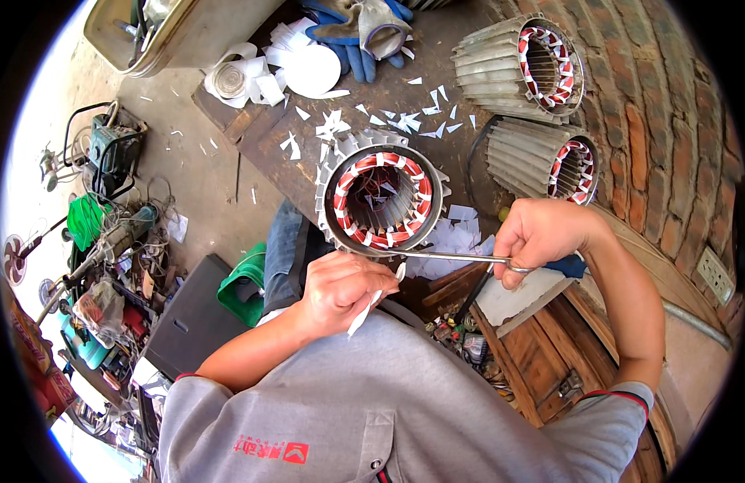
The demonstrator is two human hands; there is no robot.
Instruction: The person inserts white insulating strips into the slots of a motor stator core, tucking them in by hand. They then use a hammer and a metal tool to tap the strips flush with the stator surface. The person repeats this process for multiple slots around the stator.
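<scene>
In front of me a finned metal motor stator (322,211) stands with its open end up. Its ring of red copper windings is wrapped with white ties, and a few paper bits lie inside the bore. My left hand (346,291) is closed at the near rim, pinching a white strip (363,314) whose ends stick out from the fingers. My right hand (543,240) grips the handle end of a long slim metal tool (449,256); whether it is scissors or forceps I cannot tell. The tool's far end reaches the stator's near rim, just above my left fingers.
Two more finned stators (489,76) (521,157) lie on their sides by the brick wall (638,121). White paper slips (405,122), tape rolls (229,80) and blue-grey gloves (360,40) lie on the bench. An open wooden drawer (542,354) is near right; cluttered tools (115,298) cover the left floor.
</scene>
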